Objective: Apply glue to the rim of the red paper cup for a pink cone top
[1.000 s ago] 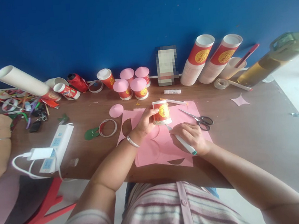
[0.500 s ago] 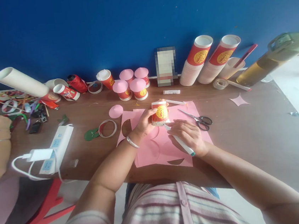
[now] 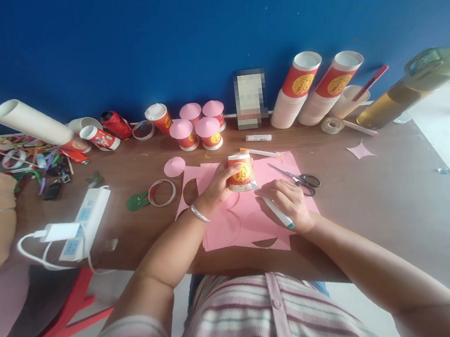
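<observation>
Cup (image 3: 242, 181) in the grip of the left hand (image 3: 219, 185), marker (image 3: 277, 212) in the closed right hand (image 3: 288, 200), pink paper (image 3: 221, 227) beneath.

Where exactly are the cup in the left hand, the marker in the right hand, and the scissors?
Held cup (image 3: 242, 174): head view, on the yellow print on its side.
Marker (image 3: 278, 212): head view, on its white barrel.
Scissors (image 3: 293, 175): head view, on the blades, near the handles.

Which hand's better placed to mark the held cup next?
Right, probably: the right hand holds the white pen, tip near the red cup; the left hand is occupied holding that cup.
</observation>
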`<state>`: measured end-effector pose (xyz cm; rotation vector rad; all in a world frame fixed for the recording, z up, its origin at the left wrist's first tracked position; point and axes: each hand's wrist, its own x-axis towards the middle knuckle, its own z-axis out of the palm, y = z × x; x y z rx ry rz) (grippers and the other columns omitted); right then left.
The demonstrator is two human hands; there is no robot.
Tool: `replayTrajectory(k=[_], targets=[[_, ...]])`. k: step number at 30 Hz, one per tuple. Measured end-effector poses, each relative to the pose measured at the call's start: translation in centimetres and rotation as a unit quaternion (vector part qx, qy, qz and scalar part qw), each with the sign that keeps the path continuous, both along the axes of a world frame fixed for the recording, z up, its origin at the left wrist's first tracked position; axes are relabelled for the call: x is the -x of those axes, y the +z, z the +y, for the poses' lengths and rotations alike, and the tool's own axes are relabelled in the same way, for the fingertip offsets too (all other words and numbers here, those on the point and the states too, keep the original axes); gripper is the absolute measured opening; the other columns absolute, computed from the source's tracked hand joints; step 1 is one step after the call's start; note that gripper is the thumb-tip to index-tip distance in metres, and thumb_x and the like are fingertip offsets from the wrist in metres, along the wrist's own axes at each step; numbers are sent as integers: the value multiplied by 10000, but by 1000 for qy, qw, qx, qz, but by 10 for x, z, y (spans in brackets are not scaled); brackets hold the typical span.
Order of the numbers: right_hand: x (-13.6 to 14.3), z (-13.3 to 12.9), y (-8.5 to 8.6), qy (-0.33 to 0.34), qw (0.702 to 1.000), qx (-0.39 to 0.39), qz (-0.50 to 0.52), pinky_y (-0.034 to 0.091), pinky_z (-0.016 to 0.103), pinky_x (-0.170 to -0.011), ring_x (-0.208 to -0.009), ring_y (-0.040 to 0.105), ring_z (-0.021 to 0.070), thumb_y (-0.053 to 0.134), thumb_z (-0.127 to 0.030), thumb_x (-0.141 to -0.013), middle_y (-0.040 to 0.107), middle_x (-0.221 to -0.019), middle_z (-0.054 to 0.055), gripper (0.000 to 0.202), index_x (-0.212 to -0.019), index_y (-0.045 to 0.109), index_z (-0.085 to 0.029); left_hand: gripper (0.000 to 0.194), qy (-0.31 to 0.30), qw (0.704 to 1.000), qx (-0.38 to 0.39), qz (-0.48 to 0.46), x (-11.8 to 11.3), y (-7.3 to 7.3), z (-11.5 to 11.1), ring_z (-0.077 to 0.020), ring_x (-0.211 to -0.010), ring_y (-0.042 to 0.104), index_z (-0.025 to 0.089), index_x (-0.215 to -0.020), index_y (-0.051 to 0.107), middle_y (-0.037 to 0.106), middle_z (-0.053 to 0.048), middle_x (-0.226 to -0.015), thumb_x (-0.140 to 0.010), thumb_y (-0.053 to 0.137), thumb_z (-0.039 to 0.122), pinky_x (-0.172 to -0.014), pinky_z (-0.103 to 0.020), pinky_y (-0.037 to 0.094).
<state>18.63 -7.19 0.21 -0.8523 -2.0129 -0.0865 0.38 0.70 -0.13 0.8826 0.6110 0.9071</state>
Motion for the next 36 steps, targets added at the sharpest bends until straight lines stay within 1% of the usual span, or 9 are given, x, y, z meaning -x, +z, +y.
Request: replayTrajectory(k=[6,10,17,20,24,26,29,33,36], targets=[[0,-1,-2,-6,1000,-5,-11,562,282,-653,-709,681,159,637,-82,-899,710,-858,50,287,-1164,611,-191,399,-11,1000,-7,-3,1,0,-1,-204,-926,675,187,-1200,708,729,-91,-1104,-852,682,380,-833,-332,509],[0,-1,-1,0,1000,9,-15,575,281,-682,-735,699,159,634,-91,-907,718,-867,38,309,-1195,616,-204,415,-11,1000,0,6,1,5,-2,-220,-960,678,183,-1201,704,731,-92,-1102,-835,692,378,-823,-328,504],[1,-1,0,-10,1000,4,-23,575,277,-679,-730,699,153,623,-95,-924,716,-851,32,244,-1140,628,-207,430,4,1000,-3,28,1,15,-6,-237,-1017,680,181,-1201,702,734,-91,-1126,-813,698,366,-844,-330,504],[1,0,0,-13,1000,-1,-26,565,271,-671,-736,694,151,629,-92,-923,716,-858,39,220,-1117,622,-196,428,-1,1000,-4,28,1,13,-5,-238,-1006,683,175,-1182,709,738,-91,-1105,-804,704,376,-841,-332,507],[0,1,-3,-15,1000,-5,-23,550,276,-660,-730,672,156,644,-85,-906,705,-861,51,206,-1089,615,-173,448,-12,1000,-6,28,3,6,-2,-241,-1026,681,180,-1215,695,734,-91,-1119,-819,702,390,-852,-333,512],[0,1,-5,-17,1000,-9,-23,542,281,-657,-724,660,158,645,-77,-897,699,-856,53,206,-1078,615,-171,443,-16,999,-14,27,3,2,0,-245,-1059,676,186,-1229,691,728,-93,-1149,-834,696,385,-867,-334,512],[0,1,-7,-26,999,-10,-22,529,282,-651,-710,643,157,642,-70,-892,692,-839,41,211,-1070,608,-180,424,-24,999,-20,16,3,-2,2,-251,-1053,681,182,-1214,702,729,-100,-1142,-839,681,378,-876,-349,521],[1,1,-8,-35,999,-3,-24,518,282,-648,-706,639,158,628,-59,-885,690,-827,30,224,-1066,603,-190,414,-25,1000,-13,7,3,-3,2,-257,-1043,687,172,-1189,712,736,-107,-1115,-829,682,372,-912,-368,526],[1,1,-5,-29,999,-11,-17,511,283,-643,-696,635,159,633,-42,-867,688,-815,33,236,-1052,603,-186,415,-15,1000,-6,8,3,-1,1,-261,-1055,685,166,-1183,711,736,-109,-1125,-826,687,377,-909,-365,525]])
